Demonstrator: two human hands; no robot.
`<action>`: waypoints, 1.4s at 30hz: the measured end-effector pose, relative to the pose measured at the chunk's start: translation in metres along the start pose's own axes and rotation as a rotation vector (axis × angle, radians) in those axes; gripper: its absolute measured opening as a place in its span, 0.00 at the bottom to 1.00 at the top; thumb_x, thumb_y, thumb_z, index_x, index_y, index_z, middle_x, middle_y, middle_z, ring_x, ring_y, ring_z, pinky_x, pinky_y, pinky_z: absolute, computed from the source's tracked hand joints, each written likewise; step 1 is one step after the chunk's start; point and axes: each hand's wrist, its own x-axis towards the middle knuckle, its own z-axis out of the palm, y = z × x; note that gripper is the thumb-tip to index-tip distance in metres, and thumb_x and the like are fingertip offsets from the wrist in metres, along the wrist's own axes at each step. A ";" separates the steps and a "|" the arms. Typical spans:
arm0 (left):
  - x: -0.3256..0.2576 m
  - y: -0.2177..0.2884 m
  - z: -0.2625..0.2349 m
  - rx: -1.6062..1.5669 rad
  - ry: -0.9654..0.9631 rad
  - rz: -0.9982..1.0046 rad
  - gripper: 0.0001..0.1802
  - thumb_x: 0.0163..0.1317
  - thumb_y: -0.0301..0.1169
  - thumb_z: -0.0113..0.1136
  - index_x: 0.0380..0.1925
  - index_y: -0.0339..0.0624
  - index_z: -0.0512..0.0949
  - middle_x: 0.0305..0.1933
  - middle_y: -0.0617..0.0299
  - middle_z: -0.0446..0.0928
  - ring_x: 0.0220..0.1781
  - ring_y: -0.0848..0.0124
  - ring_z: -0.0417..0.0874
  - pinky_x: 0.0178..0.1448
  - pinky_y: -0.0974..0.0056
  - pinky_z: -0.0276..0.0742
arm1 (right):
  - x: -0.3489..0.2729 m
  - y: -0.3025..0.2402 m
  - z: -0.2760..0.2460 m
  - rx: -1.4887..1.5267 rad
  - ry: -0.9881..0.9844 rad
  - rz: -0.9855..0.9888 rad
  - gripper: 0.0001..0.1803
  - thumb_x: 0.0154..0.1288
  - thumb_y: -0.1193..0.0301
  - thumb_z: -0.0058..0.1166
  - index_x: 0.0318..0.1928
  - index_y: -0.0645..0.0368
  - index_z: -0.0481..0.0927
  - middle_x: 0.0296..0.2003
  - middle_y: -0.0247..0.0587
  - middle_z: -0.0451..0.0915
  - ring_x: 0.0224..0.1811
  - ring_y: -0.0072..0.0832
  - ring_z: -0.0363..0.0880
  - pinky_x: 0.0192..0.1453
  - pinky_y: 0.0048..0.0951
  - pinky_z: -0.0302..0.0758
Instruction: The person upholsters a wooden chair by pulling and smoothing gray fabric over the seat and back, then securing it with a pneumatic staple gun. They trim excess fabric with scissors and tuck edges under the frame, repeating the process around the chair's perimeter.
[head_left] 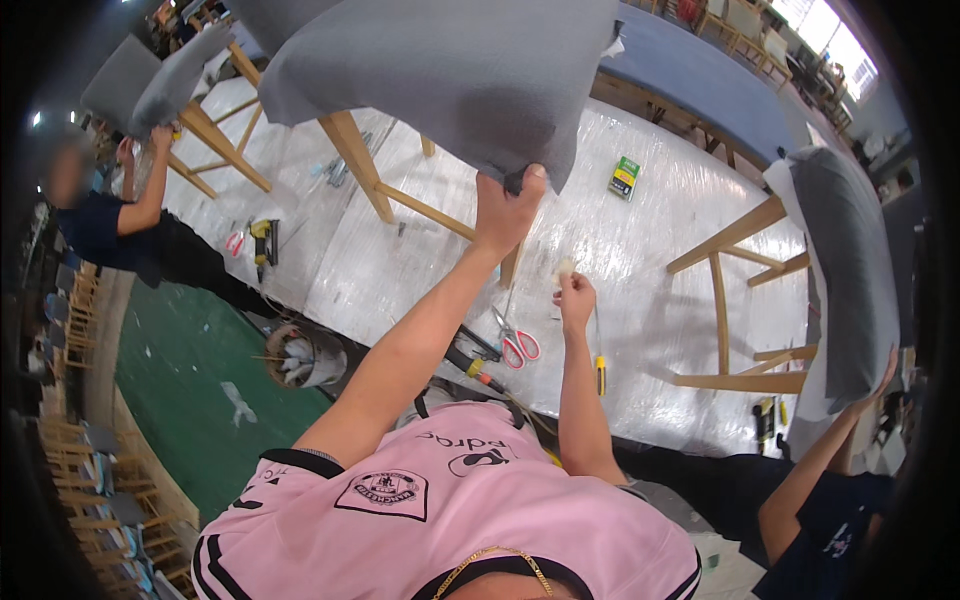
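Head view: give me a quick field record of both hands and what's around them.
left hand: grips the lower corner of the grey cushion on a wooden chair frame
right hand: pinches a small pale object, too small to identify
table: covered in clear plastic
near hands: red scissors, yellow screwdriver
others: two co-workers holding grey cushioned chairs

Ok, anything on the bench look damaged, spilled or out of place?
Nothing looks damaged or spilled. The left hand grips the grey upholstered chair's corner; the right hand pinches something small. Red-handled scissors lie loose on the plastic-covered bench.
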 end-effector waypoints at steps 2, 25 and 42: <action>-0.001 -0.004 0.002 -0.008 0.007 -0.030 0.16 0.65 0.33 0.62 0.44 0.29 0.75 0.43 0.59 0.77 0.45 0.70 0.74 0.53 0.63 0.73 | 0.014 0.053 -0.012 -0.130 0.019 0.016 0.22 0.68 0.64 0.61 0.54 0.68 0.81 0.36 0.42 0.83 0.30 0.27 0.84 0.32 0.29 0.81; 0.006 -0.007 -0.015 0.050 -0.200 -0.083 0.24 0.65 0.39 0.65 0.53 0.31 0.75 0.51 0.56 0.78 0.53 0.69 0.77 0.58 0.61 0.73 | -0.195 -0.347 -0.108 0.646 -1.530 -1.053 0.17 0.67 0.58 0.59 0.28 0.56 0.75 0.23 0.34 0.75 0.31 0.33 0.78 0.54 0.50 0.74; -0.003 0.018 -0.010 0.159 -0.060 -0.049 0.26 0.63 0.42 0.66 0.51 0.28 0.76 0.48 0.47 0.81 0.49 0.62 0.82 0.54 0.58 0.78 | -0.194 -0.323 -0.093 0.636 -1.509 -0.899 0.15 0.70 0.60 0.55 0.30 0.55 0.74 0.23 0.32 0.71 0.28 0.29 0.75 0.45 0.41 0.76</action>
